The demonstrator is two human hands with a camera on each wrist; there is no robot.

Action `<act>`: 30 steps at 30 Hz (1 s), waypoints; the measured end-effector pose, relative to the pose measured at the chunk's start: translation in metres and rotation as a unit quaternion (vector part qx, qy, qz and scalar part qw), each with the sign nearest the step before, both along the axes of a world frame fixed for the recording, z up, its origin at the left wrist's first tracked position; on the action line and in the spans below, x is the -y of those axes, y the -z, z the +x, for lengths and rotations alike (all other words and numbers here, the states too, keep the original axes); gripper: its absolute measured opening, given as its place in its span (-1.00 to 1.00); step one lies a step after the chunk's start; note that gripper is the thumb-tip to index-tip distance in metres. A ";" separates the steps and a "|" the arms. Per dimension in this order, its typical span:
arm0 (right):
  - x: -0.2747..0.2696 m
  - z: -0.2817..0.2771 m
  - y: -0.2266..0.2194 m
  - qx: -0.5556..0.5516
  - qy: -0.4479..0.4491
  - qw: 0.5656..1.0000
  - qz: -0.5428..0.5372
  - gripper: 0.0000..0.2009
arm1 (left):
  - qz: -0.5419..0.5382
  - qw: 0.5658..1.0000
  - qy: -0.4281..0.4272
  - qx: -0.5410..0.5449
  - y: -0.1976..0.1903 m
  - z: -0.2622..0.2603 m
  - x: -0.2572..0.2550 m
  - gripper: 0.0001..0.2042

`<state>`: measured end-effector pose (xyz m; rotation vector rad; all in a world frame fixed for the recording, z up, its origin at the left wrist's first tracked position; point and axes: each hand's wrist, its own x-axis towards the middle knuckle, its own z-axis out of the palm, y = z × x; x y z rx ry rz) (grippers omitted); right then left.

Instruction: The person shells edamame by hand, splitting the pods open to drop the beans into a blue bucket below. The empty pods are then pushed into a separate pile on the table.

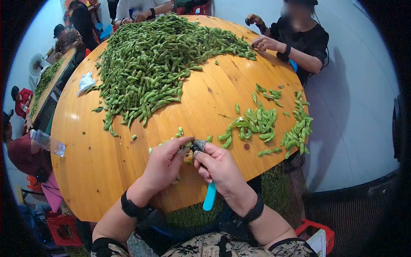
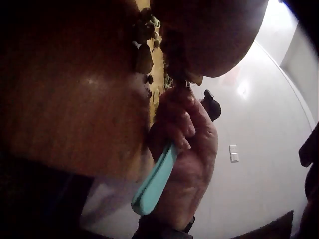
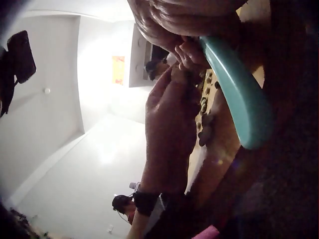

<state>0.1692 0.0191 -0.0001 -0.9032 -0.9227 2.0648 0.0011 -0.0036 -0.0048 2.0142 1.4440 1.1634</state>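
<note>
My right hand (image 1: 222,169) grips a tool by its turquoise handle (image 1: 209,198), the end jutting out below the fist; the working end is hidden among the fingers. Grey wrapping (image 1: 199,144) covers a fingertip of this hand. Against it, my left hand (image 1: 162,162) pinches a green edamame pod (image 1: 187,146) between thumb and forefinger, mostly covered by the fingers. Both hands meet over the table's near edge. In the left wrist view the handle (image 2: 155,181) slants down from the right fist. Shelled green beans (image 1: 180,129) lie just past the fingertips.
A large heap of edamame pods (image 1: 145,64) covers the far left of the round wooden table (image 1: 98,171). Smaller pod piles (image 1: 259,120) (image 1: 299,128) lie at right. A white tissue (image 1: 86,83) and a clear plastic bottle (image 1: 50,143) are at left. Other people sit around the table.
</note>
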 end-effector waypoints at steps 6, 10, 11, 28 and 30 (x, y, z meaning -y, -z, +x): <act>-0.008 0.004 -0.003 -0.011 -0.019 0.999 -0.040 -0.91 | -0.244 0.948 0.020 0.205 -0.014 -0.007 0.001 -0.75; -0.007 0.004 -0.009 0.009 -0.025 0.999 -0.024 -0.90 | -0.288 0.904 0.038 0.314 -0.016 -0.007 -0.002 -0.76; -0.006 0.004 -0.010 0.040 -0.022 0.999 0.024 -0.88 | -0.295 0.895 0.035 0.333 -0.016 -0.008 -0.002 -0.78; 0.005 -0.007 -0.011 0.094 -0.010 0.991 0.093 -0.79 | -0.351 0.883 0.017 0.312 -0.015 -0.020 0.000 -0.81; 0.003 -0.007 -0.010 0.094 -0.001 0.990 0.108 -0.78 | -0.357 0.882 0.020 0.305 -0.017 -0.019 0.000 -0.80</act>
